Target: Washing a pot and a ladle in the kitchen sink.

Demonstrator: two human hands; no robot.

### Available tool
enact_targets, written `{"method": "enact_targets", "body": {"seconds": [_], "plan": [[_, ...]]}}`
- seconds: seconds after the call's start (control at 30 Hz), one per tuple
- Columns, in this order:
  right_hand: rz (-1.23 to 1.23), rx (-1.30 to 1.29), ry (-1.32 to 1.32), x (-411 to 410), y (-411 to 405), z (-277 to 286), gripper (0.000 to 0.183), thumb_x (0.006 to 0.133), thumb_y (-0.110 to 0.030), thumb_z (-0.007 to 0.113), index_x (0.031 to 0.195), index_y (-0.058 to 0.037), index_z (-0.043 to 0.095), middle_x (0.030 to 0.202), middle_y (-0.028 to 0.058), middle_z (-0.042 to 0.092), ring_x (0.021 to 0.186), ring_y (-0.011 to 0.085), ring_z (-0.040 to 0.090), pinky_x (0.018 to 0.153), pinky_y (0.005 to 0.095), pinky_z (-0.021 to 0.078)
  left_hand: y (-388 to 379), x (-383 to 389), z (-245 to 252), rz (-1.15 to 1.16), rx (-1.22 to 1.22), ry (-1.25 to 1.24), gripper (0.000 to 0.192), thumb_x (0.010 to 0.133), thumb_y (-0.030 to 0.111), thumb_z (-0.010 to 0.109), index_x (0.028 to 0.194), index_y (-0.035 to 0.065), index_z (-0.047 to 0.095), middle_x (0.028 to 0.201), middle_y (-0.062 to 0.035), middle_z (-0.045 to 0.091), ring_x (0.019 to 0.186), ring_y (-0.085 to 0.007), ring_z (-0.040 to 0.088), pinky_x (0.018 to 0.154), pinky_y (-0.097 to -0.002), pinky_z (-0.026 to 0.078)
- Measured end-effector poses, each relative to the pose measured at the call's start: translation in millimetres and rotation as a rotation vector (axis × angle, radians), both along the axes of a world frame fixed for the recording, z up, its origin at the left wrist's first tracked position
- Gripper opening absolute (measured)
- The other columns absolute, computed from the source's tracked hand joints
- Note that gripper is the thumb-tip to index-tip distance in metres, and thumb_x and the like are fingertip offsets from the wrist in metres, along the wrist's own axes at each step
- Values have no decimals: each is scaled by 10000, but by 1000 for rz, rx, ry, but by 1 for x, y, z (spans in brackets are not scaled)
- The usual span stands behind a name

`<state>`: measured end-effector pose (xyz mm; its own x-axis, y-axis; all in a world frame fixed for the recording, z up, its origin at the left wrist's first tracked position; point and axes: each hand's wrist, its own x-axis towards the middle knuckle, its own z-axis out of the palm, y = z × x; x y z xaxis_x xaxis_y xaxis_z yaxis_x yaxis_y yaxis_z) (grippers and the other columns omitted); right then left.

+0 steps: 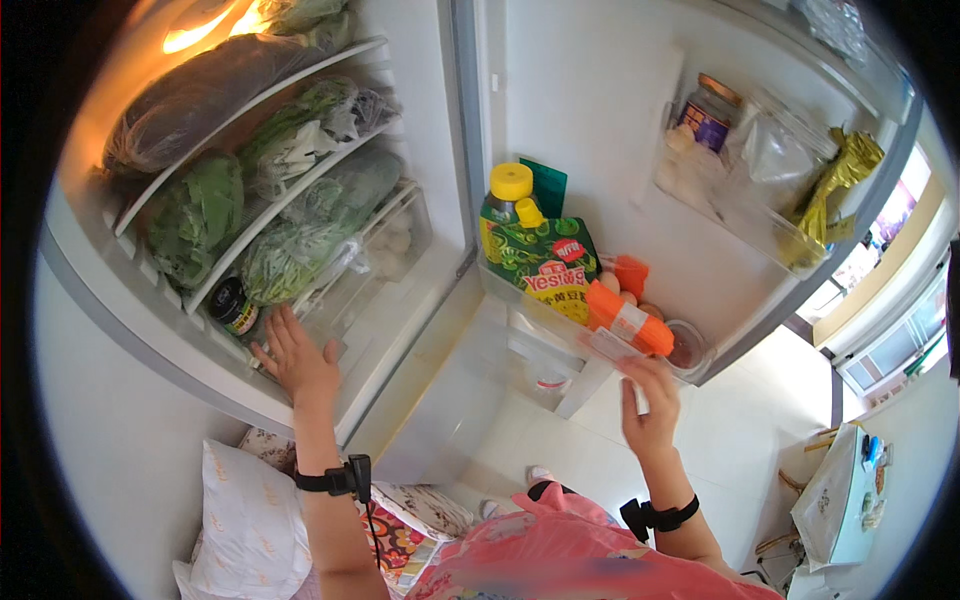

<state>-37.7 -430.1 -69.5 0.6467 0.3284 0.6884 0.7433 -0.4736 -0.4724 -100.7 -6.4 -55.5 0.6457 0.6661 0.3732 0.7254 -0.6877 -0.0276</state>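
Note:
An open refrigerator stands before me. My left hand [304, 360] has its fingers apart and holds nothing visible. It reaches to the lower shelf, beside a dark-lidded jar [231, 304] and a plastic bag of leafy greens [289, 262]. My right hand [651, 397] is at the outer edge of the lower door shelf [525, 304], fingers curved; whether it grips something there cannot be made out. Close above it lies an orange-red package [630, 319], with a round clear tub [686, 345] alongside. A green and yellow spouted pouch [551, 262] and a yellow-capped bottle [511, 184] stand at that shelf's other end.
Bagged vegetables fill the upper shelves [300, 180]. A clear drawer [397, 232] holds pale round items. An upper door bin [739, 217] carries a jar [709, 112] and a gold foil bag [836, 187]. Pillows [251, 517] lie at lower left; a table [832, 502] stands at right.

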Motion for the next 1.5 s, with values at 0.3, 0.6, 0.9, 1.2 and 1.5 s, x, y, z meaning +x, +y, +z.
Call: {"method": "enact_targets", "body": {"seconds": [0.3, 0.6, 0.9, 1.2, 1.5], "plan": [[-379, 153, -97, 11, -21, 35, 298, 816, 29, 583, 1110, -14, 601, 1161, 168, 572, 1051, 319, 560, 891, 390, 463, 1, -3, 1, -35, 22, -32, 899, 790, 331, 702, 1457, 68, 159, 1501, -102, 233, 1404, -252, 174, 1132, -538, 64], [-573, 212, -360, 45, -109, 28, 412, 848, -22, 574, 1247, 11, 478, 1281, 197, 489, 1205, 326, 457, 1025, 408, 339, -4, -6, -40, -86, 145, -183, 875, 794, 343, 676, 1470, 66, 194, 1533, -152, 165, 1425, -309, 115, 1126, -548, 83], [-257, 390, 74, 89, -195, 0, 580, 1003, -267, 413, 1475, -31, 173, 1506, 158, 250, 1364, 294, 292, 1106, 394, 236, -213, 35, -91, -689, -376, -236, 758, 834, 342, 639, 1450, 102, 270, 1526, -185, 173, 1420, -356, 141, 1116, -568, 123], [-32, 369, 250, 90, -197, 3, 844, 841, -213, 681, 1463, -7, 148, 1483, 206, 257, 1357, 301, 294, 1108, 413, 239, -283, 28, -79, -662, -521, -240, 675, 848, 233, 619, 1418, 75, 295, 1473, -203, 268, 1365, -381, 261, 1089, -552, 236], [-36, 414, 284, 95, -203, -4, 751, 793, -175, 733, 1369, 31, 297, 1311, 190, 418, 1245, 294, 401, 1082, 409, 272, -312, -11, -121, -661, -617, -220, 566, 862, 234, 622, 1349, 57, 394, 1379, -207, 411, 1266, -377, 406, 1053, -429, 351]]}}
